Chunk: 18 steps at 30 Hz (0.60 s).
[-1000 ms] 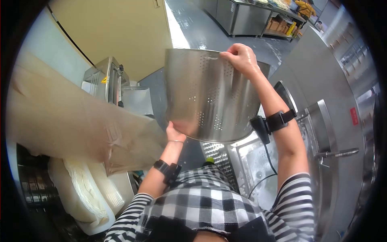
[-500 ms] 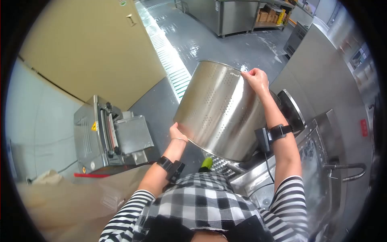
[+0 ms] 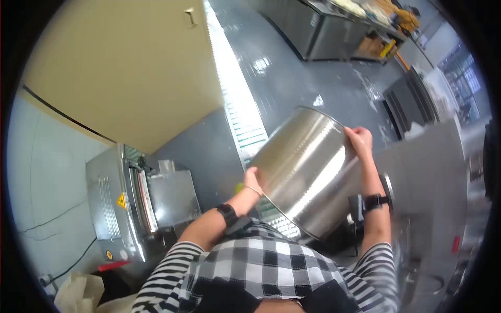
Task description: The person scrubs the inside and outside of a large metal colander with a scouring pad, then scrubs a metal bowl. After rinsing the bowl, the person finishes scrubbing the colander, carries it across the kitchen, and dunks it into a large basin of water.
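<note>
A large stainless-steel strainer basket (image 3: 313, 167), a cylinder with small holes in its wall, is held tilted in front of my body. My left hand (image 3: 253, 181) is closed on its near left rim, thumb on the outside. At the far right rim, my right hand (image 3: 359, 141) grips the edge between thumb and fingers. The basket's inside is turned away from me, so I cannot see what it contains. Both wrists wear black strapped devices.
On the left stands a steel machine (image 3: 125, 203) with a flat tray, beside a beige door (image 3: 130, 68). A slotted floor drain (image 3: 237, 99) runs ahead. Steel counters (image 3: 334, 39) stand at the back, and a steel panel (image 3: 425, 177) lines the right.
The view has turned, and the basket now appears lower and further right, with both hands still on its rims. The green shoe is now mostly hidden.
</note>
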Tool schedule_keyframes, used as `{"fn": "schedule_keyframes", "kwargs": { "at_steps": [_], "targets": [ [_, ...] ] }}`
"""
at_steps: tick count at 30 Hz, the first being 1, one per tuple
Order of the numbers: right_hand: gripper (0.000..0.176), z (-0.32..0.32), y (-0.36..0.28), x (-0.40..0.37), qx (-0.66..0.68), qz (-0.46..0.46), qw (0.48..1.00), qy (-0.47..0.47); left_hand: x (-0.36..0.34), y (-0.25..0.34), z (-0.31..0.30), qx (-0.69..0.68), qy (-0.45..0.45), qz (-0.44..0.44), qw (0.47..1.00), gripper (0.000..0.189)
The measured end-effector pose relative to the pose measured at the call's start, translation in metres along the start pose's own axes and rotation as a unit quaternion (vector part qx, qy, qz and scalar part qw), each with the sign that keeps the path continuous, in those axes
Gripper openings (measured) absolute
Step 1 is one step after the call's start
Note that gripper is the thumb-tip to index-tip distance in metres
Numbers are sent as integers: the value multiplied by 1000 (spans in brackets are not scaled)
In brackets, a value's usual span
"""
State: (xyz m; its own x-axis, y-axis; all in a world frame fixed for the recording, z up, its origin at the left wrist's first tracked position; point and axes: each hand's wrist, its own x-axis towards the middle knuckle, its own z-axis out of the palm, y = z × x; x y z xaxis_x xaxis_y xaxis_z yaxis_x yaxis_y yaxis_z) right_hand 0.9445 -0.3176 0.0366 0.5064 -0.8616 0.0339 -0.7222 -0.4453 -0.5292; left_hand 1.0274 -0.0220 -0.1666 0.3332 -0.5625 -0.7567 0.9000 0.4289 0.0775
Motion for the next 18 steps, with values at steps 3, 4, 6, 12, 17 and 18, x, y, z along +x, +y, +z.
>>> {"fn": "schedule_keyframes", "kwargs": {
  "at_steps": [3, 4, 6, 12, 17, 18],
  "targets": [
    [35, -42, 70, 70, 6, 39, 999, -10, 16, -58, 85, 34, 63, 41, 997, 27],
    [35, -46, 64, 91, 14, 32, 999, -9, 29, -52, 106, 35, 67, 50, 996, 27],
    [35, -62, 59, 127, 55, 56, 997, 4, 51, -45, 145, 45, 72, 55, 995, 27],
    [34, -67, -5, 229, 67, 39, 996, 42, 119, 9, 238, 74, 62, 61, 993, 34],
    [34, -45, -35, 353, 77, 10, 996, 48, 202, 51, 326, 45, 76, 76, 993, 36],
    [34, -34, -36, 389, 81, 10, 996, 42, 229, 57, 343, 44, 76, 79, 993, 36]
  ]
}}
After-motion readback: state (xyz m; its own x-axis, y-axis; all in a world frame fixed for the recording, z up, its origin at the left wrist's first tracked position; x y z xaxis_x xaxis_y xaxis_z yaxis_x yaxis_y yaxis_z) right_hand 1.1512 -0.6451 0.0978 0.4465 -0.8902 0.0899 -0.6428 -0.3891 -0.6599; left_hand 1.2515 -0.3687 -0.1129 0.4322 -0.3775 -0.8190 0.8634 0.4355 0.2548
